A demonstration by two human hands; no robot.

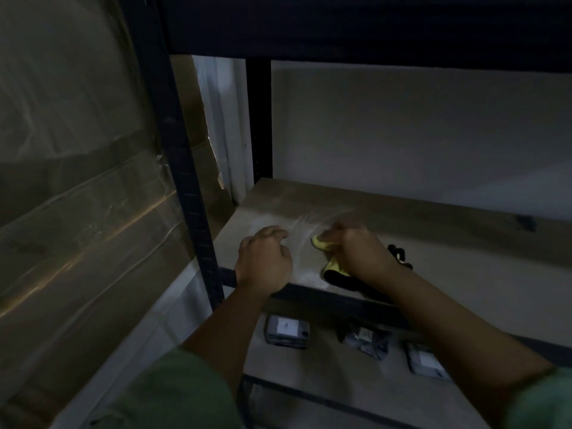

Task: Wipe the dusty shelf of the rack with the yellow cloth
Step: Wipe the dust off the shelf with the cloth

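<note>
Right hand [359,252] fingers curled round bunched yellow cloth [322,244], pressed on dusty shelf [448,274] near the front. Left hand [263,261] loosely curled, holding nothing, resting on the shelf edge. Cloth looks soft, light, floppy; best gripped wadded in the palm.

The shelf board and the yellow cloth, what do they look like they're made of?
Shelf board: probably unfinished particleboard or similar pressed wood; matte grey-tan, with pale streaks in its dust. Yellow cloth: soft fabric, perhaps microfibre; it crumples in the right hand. The dim light leaves both uncertain.
</note>
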